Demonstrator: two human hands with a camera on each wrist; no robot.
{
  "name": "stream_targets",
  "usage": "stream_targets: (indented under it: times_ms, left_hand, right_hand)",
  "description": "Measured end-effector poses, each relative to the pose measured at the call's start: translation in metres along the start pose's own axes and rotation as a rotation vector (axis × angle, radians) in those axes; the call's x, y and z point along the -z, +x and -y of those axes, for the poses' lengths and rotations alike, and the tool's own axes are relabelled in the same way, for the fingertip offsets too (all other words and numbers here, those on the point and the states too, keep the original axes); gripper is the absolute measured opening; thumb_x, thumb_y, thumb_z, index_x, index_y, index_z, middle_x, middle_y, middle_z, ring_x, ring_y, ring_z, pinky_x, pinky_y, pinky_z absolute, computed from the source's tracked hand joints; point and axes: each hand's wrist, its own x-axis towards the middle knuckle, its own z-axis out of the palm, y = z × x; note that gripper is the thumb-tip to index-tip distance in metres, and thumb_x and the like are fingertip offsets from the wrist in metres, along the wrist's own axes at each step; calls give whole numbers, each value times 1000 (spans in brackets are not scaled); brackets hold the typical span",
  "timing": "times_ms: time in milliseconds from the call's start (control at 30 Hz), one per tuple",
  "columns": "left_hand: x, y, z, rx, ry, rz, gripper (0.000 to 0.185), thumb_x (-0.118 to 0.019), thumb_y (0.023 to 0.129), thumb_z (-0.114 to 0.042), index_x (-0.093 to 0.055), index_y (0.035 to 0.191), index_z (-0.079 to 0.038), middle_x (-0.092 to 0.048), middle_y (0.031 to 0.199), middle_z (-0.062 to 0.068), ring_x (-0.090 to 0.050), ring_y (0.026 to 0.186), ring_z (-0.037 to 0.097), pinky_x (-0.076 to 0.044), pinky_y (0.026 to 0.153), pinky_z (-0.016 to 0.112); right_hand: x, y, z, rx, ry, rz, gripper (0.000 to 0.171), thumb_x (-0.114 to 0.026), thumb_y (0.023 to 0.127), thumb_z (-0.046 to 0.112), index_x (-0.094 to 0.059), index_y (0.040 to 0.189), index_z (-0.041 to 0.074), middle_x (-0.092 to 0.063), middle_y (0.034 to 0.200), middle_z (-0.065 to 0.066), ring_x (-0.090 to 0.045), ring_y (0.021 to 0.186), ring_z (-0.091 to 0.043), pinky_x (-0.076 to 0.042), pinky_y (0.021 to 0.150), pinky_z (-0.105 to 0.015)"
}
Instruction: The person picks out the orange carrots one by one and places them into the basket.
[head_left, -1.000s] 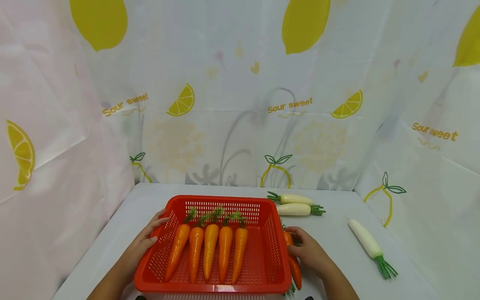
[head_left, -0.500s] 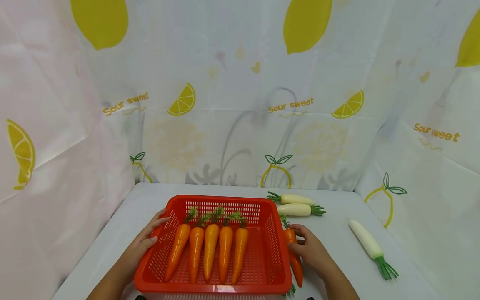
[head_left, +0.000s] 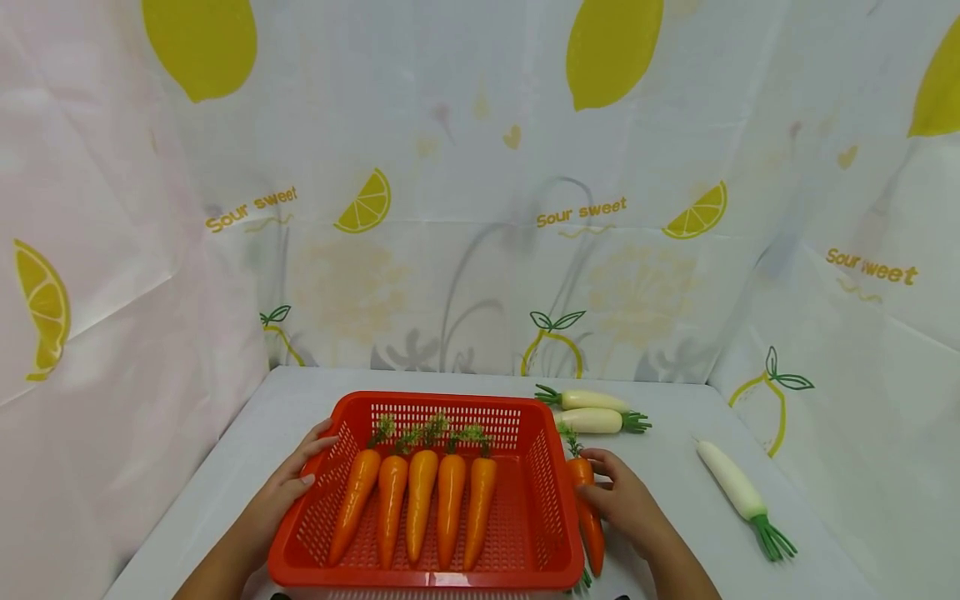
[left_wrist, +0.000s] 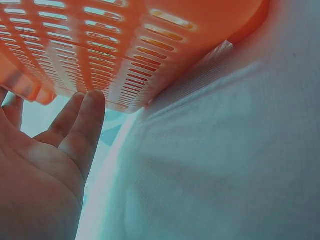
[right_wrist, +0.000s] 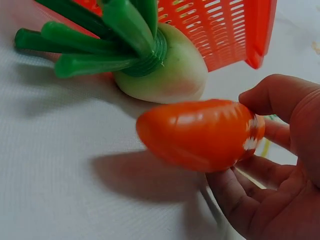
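Observation:
In the head view a red perforated basket (head_left: 525, 500) holds several orange carrots (head_left: 421, 500) side by side, leafy ends away from me. My left hand (head_left: 281, 487) rests on its left rim; in the left wrist view straight fingers (left_wrist: 85, 135) touch the slotted outer wall. Outside the right wall, my right hand (head_left: 618, 500) holds another carrot (head_left: 590, 533) between thumb and fingers, leaves pointing away. The right wrist view shows this carrot (right_wrist: 195, 135) end-on, with a shadow beneath it. A white radish (right_wrist: 185, 70) with green stalks lies between it and the basket.
Two white radishes (head_left: 588, 419) lie behind the basket's right corner, with stalks pointing opposite ways. Another radish (head_left: 731, 479) lies farther right on the white table (head_left: 667, 450). A lemon-printed cloth (head_left: 465, 275) walls the back and both sides.
The carrot in my right hand has shifted slightly, and more of its leaves and body show beside the basket. My left hand and the basket stay in place.

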Motion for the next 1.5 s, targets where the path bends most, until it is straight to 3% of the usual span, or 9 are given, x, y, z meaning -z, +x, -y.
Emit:
stream_targets:
  times_ms: [433, 767, 1167, 1500]
  left_hand:
    - [-1, -1, -1, 15, 26, -18, 52, -33, 110, -12, -32, 161, -1, -4, 176, -5, -19, 141, -23, -38, 106, 13]
    - [-1, -2, 1, 6, 5, 1, 51, -32, 110, -10, -31, 160, 1, -6, 175, -9, -19, 142, -22, -41, 106, 15]
    - [-1, 1, -2, 10, 10, -14, 51, -32, 110, -13, -31, 160, 0, -4, 176, -5, -20, 141, -23, -42, 106, 17]
    - [1, 1, 0, 14, 7, -15, 52, -33, 110, -13, -31, 160, 0, -4, 176, -8, -21, 140, -22, -43, 105, 17]
  right_hand:
    - [2, -5, 6, 17, 94, -13, 55, -71, 96, 15, -52, 148, 12, -53, 151, -23, -66, 117, -31, -63, 84, -45]
    - [6, -14, 8, 38, 182, -25, 52, -68, 100, 19, -50, 149, 13, -52, 150, -25, -65, 118, -31, -61, 90, -47]
    - [22, -25, 47, 108, 207, 24, 53, -64, 104, 22, -44, 153, 14, -50, 151, -21, -63, 117, -27, -56, 100, -48]
    - [15, -27, 77, 147, 214, 129, 55, -71, 100, 22, -45, 147, 10, -53, 143, -23, -66, 113, -29, -61, 91, -46]
